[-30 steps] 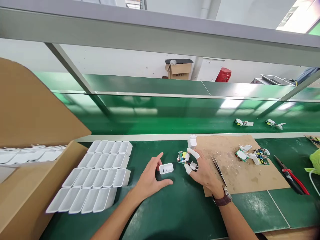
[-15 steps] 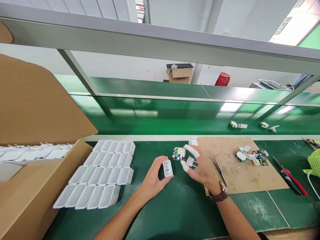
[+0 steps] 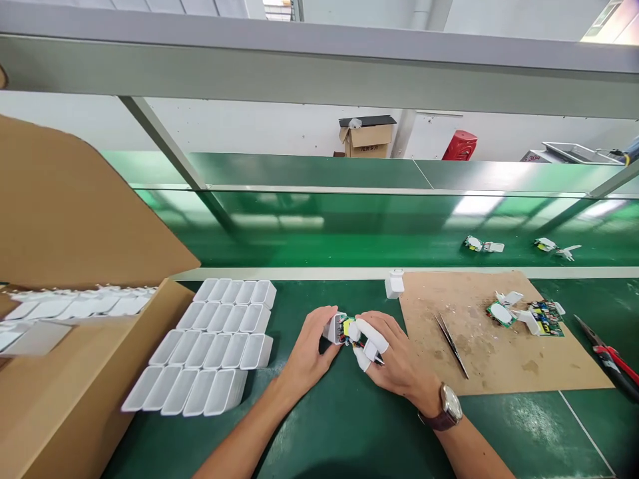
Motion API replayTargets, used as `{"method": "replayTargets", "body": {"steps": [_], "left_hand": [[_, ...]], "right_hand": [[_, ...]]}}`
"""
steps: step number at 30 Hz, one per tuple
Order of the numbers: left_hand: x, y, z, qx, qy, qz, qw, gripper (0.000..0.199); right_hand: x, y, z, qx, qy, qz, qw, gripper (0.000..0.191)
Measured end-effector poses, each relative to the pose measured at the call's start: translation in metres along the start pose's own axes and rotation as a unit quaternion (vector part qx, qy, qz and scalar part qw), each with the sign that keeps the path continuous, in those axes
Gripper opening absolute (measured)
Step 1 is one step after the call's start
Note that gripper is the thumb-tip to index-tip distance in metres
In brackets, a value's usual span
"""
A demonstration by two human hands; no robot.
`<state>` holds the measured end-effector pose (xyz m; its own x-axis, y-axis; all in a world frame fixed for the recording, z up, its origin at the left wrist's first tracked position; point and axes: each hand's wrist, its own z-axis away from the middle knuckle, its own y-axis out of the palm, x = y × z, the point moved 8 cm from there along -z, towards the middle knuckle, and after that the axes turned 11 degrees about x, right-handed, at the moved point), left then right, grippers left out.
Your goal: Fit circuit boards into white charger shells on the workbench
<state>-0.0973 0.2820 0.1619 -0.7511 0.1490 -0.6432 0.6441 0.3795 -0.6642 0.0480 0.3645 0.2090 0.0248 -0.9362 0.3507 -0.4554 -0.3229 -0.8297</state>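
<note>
My left hand (image 3: 308, 351) is closed around a white charger casing (image 3: 329, 328), whose open end faces right. In my right hand (image 3: 399, 362), thumb and fingers with white finger cots pinch a circuit board (image 3: 346, 327) with yellow and white parts. The board's left end is at the casing's mouth; how far it sits inside is hard to see. A small white plug cap (image 3: 370, 350) with metal prongs hangs by the board, partly hidden under the right fingers.
Rows of white casings (image 3: 210, 349) stand left, beside an open cardboard box (image 3: 107, 362). Right lies a brown cardboard sheet (image 3: 479, 372) with tweezers (image 3: 453, 346) and circuit boards (image 3: 546, 318). Pliers (image 3: 612, 359) lie beyond it. A white casing (image 3: 394, 286) stands at its back left corner.
My right hand has brought the circuit board left and down to the casing's open end. My left hand has turned the casing so its mouth faces the board. The view has shifted slightly.
</note>
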Motion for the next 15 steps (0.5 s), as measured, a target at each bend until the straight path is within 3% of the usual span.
{"method": "replayTargets", "body": {"steps": [15], "left_hand": [[-0.0058, 0.0019, -0.0008, 0.017, 0.006, -0.014, 1.0, 0.06]], "right_hand": [[0.0009, 0.0057, -0.0051, 0.041, 0.032, 0.017, 0.998, 0.081]]}}
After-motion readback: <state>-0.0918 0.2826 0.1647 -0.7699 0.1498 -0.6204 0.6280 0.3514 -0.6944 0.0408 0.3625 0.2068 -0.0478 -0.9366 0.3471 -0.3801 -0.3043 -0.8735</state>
